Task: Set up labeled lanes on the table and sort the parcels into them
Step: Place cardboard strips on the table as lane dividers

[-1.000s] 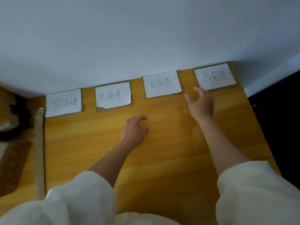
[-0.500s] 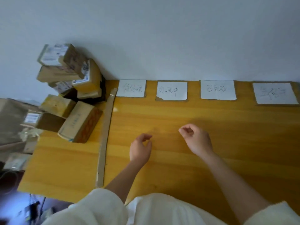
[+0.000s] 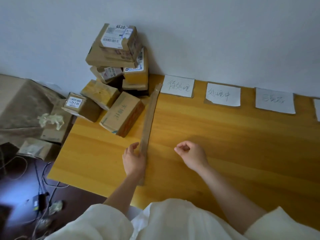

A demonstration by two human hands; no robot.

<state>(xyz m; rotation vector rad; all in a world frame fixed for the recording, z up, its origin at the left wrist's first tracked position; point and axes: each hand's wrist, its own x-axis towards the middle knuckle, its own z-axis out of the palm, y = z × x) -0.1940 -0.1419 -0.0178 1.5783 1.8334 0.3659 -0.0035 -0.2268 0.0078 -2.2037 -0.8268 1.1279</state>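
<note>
Several brown cardboard parcels (image 3: 119, 66) are piled at the far left corner of the yellow wooden table (image 3: 225, 139). A long cardboard strip (image 3: 149, 122) lies from the wall toward me, right of the pile. White handwritten label cards line the wall: first label (image 3: 177, 86), second label (image 3: 223, 95), third label (image 3: 275, 100), and a fourth label (image 3: 317, 110) cut by the frame edge. My left hand (image 3: 133, 160) rests over the strip's near part, fingers relaxed. My right hand (image 3: 192, 155) hovers over bare table, fingers loosely curled, holding nothing.
Left of the table stand a large brown box (image 3: 20, 108) with crumpled clear tape (image 3: 51, 119) and a smaller packet (image 3: 34, 149). Cables and a small device (image 3: 39, 203) lie on the dark floor. A white wall (image 3: 207, 40) backs the table.
The view swung left, bringing the parcel pile and floor into sight. Both hands drew back from the labels; my left hand moved left onto the cardboard strip.
</note>
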